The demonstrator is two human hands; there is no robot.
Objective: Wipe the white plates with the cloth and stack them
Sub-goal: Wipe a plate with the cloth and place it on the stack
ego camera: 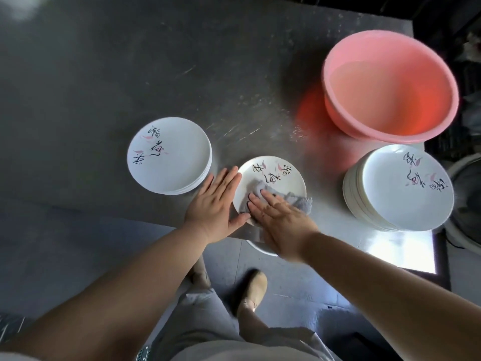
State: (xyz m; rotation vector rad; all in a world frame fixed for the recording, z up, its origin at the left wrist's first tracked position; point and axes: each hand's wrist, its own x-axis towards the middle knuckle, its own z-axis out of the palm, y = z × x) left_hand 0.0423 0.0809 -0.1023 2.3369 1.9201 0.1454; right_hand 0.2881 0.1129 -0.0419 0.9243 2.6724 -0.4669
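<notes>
A white plate with black calligraphy and pink marks lies on the steel table near its front edge. A grey cloth lies on the plate's near half. My right hand presses flat on the cloth with straight fingers. My left hand rests flat against the plate's left rim, fingers straight, thumb at the near rim. A low stack of white plates stands to the left. A taller stack of white plates stands to the right.
A large pink plastic basin stands behind the right stack. The steel table stretches far back and left. Its front edge runs just under my hands. Below it I see the floor, my legs and a shoe.
</notes>
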